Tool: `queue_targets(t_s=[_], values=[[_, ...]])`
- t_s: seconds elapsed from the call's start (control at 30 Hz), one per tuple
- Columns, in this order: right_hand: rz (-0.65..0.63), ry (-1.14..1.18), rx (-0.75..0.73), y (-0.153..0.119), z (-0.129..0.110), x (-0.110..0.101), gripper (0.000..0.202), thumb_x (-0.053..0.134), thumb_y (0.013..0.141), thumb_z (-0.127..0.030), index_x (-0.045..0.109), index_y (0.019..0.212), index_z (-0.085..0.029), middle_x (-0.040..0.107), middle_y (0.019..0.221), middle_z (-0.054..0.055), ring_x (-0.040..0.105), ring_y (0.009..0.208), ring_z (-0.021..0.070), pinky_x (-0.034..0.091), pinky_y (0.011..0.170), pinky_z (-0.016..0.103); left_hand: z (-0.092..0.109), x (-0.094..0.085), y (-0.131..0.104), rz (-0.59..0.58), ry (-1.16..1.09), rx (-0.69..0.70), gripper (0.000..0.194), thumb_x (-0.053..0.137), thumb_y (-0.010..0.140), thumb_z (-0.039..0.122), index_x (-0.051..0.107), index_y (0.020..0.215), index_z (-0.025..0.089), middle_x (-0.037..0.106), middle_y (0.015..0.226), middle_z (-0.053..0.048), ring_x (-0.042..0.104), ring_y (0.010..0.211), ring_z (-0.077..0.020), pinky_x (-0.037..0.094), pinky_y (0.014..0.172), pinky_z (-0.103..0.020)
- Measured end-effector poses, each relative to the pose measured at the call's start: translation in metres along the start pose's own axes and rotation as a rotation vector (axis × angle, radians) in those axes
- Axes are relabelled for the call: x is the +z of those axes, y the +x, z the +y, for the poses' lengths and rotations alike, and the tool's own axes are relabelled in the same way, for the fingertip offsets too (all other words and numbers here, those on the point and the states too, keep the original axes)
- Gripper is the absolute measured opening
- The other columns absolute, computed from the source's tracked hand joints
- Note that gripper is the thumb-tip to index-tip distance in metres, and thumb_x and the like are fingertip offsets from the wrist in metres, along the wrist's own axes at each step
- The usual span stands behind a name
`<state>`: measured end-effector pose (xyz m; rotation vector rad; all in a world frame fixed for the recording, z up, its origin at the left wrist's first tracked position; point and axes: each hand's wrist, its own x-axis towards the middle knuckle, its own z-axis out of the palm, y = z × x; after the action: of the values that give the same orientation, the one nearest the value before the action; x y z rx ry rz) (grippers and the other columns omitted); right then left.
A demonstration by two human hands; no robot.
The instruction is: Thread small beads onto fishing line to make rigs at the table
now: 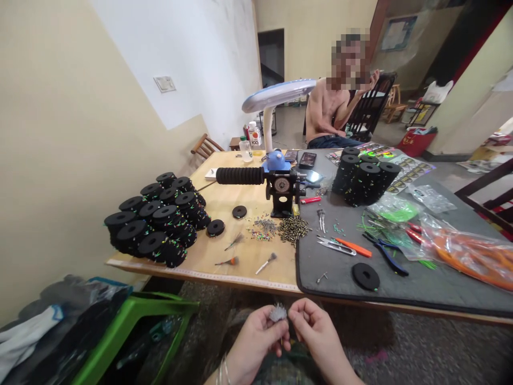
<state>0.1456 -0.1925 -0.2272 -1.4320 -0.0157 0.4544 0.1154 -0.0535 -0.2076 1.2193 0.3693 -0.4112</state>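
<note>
Below the table's front edge, my left hand and my right hand pinch a small grey fluffy tuft between their fingertips. Both hands are closed on it, held over my lap. On the wooden table stands a black winding vise with a long foam-covered handle. Several small tufted pieces lie on the wood near the front edge.
Stacks of black foam discs sit left, another stack on the grey mat. Scissors, pliers, plastic bags, small hooks, a desk lamp. A shirtless person sits across. A green stool stands lower left.
</note>
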Motion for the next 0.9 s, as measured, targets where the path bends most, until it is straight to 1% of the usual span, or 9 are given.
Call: queue_targets(t_s=[0.1, 0.23, 0.43, 0.5, 0.6, 0.7, 0.8, 0.9], values=[[0.010, -0.030, -0.011, -0.002, -0.004, -0.001, 0.050, 0.064, 0.069, -0.066, 0.056, 0.070, -0.017, 0.047, 0.053, -0.006, 0.038, 0.043, 0.0077, 0.030, 0.045, 0.020, -0.002, 0.001, 0.001, 0.014, -0.005, -0.003, 0.038, 0.079, 0.063, 0.044, 0.058, 0.075, 0.014, 0.060, 0.059, 0.003, 0.056, 0.048, -0.0095, 0.034, 0.043, -0.018], [0.017, -0.039, -0.010, -0.003, -0.009, 0.000, 0.049, 0.066, 0.068, -0.065, 0.056, 0.069, -0.017, 0.048, 0.053, -0.006, 0.040, 0.044, 0.0083, 0.031, 0.045, 0.021, -0.002, 0.002, 0.002, 0.022, 0.033, 0.022, 0.039, 0.078, 0.063, 0.046, 0.058, 0.073, 0.014, 0.060, 0.058, 0.002, 0.056, 0.048, -0.0098, 0.036, 0.043, -0.018], [0.018, -0.047, 0.002, -0.002, -0.007, 0.002, 0.040, 0.066, 0.070, -0.056, 0.054, 0.067, -0.017, 0.044, 0.049, -0.007, 0.038, 0.042, 0.0082, 0.029, 0.044, 0.020, -0.003, 0.004, 0.002, 0.037, 0.080, 0.057, 0.040, 0.078, 0.063, 0.048, 0.057, 0.070, 0.014, 0.060, 0.055, 0.002, 0.056, 0.048, -0.0108, 0.038, 0.044, -0.020], [0.025, -0.058, 0.008, -0.002, -0.004, 0.002, 0.038, 0.065, 0.071, -0.053, 0.053, 0.067, -0.018, 0.042, 0.047, -0.008, 0.037, 0.042, 0.0078, 0.028, 0.043, 0.020, -0.003, 0.004, 0.002, 0.034, 0.041, 0.044, 0.040, 0.078, 0.063, 0.047, 0.058, 0.073, 0.014, 0.060, 0.056, 0.001, 0.056, 0.049, -0.0107, 0.038, 0.045, -0.020], [0.029, -0.049, 0.021, -0.001, 0.001, 0.001, 0.036, 0.064, 0.072, -0.051, 0.051, 0.068, -0.018, 0.041, 0.046, -0.009, 0.034, 0.041, 0.0070, 0.026, 0.042, 0.019, -0.005, 0.003, 0.002, 0.036, -0.076, -0.004, 0.036, 0.079, 0.064, 0.041, 0.059, 0.076, 0.013, 0.060, 0.058, 0.002, 0.054, 0.048, -0.0089, 0.036, 0.045, -0.018], [0.021, -0.032, 0.025, 0.000, 0.006, 0.000, 0.036, 0.063, 0.073, -0.052, 0.050, 0.069, -0.018, 0.039, 0.046, -0.010, 0.031, 0.041, 0.0065, 0.024, 0.042, 0.019, -0.007, 0.002, 0.004, 0.039, -0.146, -0.028, 0.030, 0.077, 0.065, 0.035, 0.057, 0.072, 0.013, 0.056, 0.053, 0.004, 0.049, 0.044, -0.0065, 0.031, 0.044, -0.017], [0.015, -0.031, 0.025, -0.001, 0.009, 0.000, 0.037, 0.062, 0.075, -0.053, 0.051, 0.069, -0.018, 0.039, 0.047, -0.010, 0.030, 0.042, 0.0067, 0.024, 0.043, 0.020, -0.009, -0.001, 0.007, 0.086, -0.184, -0.052, 0.029, 0.077, 0.065, 0.033, 0.055, 0.069, 0.014, 0.053, 0.050, 0.006, 0.046, 0.043, -0.0050, 0.028, 0.044, -0.017], [-0.001, -0.045, 0.035, -0.003, 0.008, 0.000, 0.037, 0.062, 0.075, -0.053, 0.050, 0.068, -0.019, 0.039, 0.046, -0.009, 0.030, 0.042, 0.0070, 0.023, 0.043, 0.020, -0.011, -0.003, 0.008, 0.149, -0.220, -0.073, 0.030, 0.077, 0.064, 0.033, 0.054, 0.071, 0.015, 0.053, 0.052, 0.007, 0.046, 0.045, -0.0045, 0.028, 0.045, -0.016]])
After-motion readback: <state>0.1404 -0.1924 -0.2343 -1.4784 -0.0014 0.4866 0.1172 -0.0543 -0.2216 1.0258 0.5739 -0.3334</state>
